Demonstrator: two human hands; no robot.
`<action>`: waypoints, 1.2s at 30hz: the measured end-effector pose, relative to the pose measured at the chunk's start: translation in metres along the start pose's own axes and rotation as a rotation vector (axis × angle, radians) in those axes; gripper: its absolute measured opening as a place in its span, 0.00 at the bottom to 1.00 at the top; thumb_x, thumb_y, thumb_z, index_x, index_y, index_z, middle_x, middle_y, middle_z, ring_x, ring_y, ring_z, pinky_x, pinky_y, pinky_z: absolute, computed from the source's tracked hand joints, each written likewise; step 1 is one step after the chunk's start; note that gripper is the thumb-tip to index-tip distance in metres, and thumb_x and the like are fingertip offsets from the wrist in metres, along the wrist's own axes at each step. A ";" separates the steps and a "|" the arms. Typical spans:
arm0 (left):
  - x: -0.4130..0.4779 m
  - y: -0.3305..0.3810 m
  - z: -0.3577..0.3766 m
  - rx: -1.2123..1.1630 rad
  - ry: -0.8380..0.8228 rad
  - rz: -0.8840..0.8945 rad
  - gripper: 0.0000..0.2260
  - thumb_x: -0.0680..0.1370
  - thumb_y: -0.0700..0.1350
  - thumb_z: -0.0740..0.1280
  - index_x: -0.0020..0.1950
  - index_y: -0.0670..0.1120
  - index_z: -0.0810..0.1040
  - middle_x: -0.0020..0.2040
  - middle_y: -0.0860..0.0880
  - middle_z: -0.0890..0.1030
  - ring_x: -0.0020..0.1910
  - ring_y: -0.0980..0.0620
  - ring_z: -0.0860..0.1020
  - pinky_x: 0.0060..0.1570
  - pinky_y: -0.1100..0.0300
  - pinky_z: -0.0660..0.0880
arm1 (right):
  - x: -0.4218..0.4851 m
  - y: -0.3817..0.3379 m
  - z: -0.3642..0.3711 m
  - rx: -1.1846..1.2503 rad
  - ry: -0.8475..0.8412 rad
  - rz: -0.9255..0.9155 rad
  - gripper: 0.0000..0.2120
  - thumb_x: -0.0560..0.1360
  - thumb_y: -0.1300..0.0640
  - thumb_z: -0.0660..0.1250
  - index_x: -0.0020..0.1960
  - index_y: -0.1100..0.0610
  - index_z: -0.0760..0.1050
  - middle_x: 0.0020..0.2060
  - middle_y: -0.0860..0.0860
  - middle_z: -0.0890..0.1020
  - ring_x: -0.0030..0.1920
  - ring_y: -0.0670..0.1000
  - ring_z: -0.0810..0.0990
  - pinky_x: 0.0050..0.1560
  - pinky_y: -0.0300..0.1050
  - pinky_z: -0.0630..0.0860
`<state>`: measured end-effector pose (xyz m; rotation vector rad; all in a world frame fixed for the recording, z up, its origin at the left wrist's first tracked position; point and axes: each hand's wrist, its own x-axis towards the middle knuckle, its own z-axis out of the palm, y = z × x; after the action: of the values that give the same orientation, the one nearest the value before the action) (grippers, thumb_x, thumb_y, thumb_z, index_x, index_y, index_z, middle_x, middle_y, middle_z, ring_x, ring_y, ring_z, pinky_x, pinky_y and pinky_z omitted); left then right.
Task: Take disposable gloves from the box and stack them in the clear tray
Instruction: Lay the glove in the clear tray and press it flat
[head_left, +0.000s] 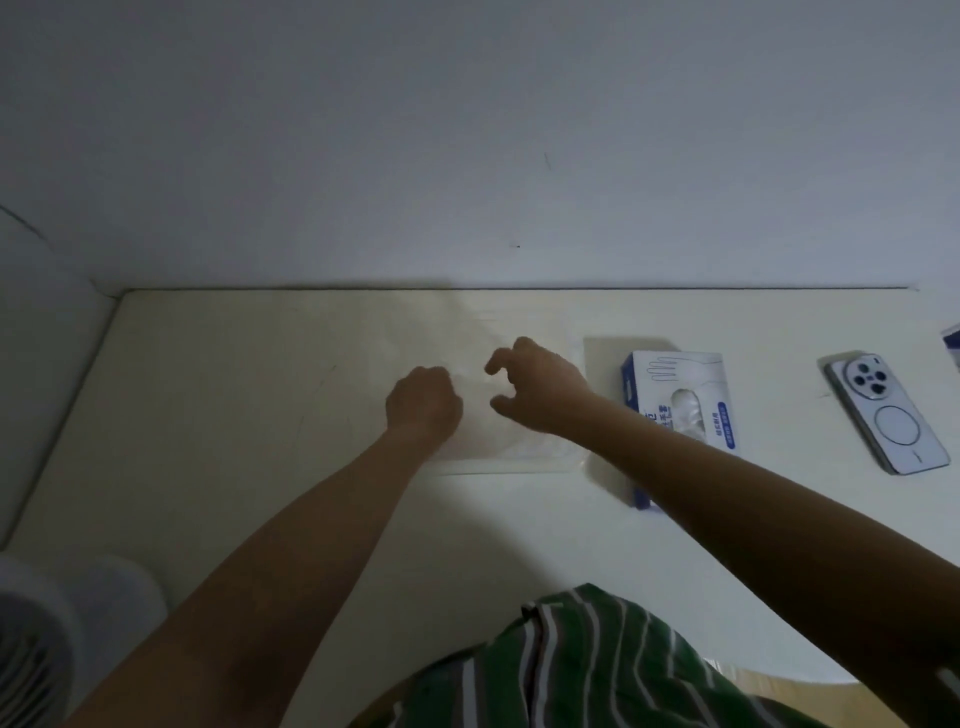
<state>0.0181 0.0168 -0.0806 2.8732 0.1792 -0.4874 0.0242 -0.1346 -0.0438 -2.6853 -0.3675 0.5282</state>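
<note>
Here the left hand (423, 402) and right hand (537, 387) are held over the tray (509, 467), just left of the box (675, 374), where gloves (685, 410) show. The left fingers are curled, their hold untellable; the right ones are hooked apart, empty. Any glove should be laid flat and square.

Dim, even light; plain pale grey wall (467, 130) behind a cream tabletop (208, 415) butted against it
</note>
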 end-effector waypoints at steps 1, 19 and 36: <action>-0.004 0.007 -0.003 -0.035 0.118 0.008 0.09 0.78 0.43 0.59 0.52 0.43 0.77 0.50 0.43 0.80 0.46 0.44 0.78 0.41 0.57 0.70 | -0.006 0.004 -0.010 0.081 0.050 -0.015 0.15 0.76 0.53 0.68 0.62 0.53 0.76 0.52 0.52 0.77 0.48 0.50 0.77 0.51 0.46 0.76; -0.044 0.190 0.066 -0.173 -0.338 0.425 0.11 0.74 0.51 0.69 0.49 0.48 0.73 0.49 0.47 0.80 0.48 0.46 0.79 0.48 0.55 0.73 | -0.110 0.171 0.000 0.221 0.196 0.438 0.12 0.75 0.55 0.68 0.58 0.54 0.78 0.50 0.53 0.82 0.49 0.54 0.80 0.47 0.45 0.76; -0.032 0.201 0.071 -0.098 -0.348 0.314 0.13 0.68 0.53 0.75 0.39 0.49 0.73 0.42 0.51 0.79 0.43 0.48 0.79 0.40 0.58 0.72 | -0.108 0.189 -0.010 0.686 0.369 0.365 0.03 0.70 0.59 0.76 0.43 0.57 0.84 0.38 0.46 0.82 0.40 0.43 0.79 0.43 0.38 0.75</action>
<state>-0.0032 -0.1970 -0.0960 2.5994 -0.2923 -0.8696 -0.0350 -0.3415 -0.0793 -2.1030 0.3571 0.1879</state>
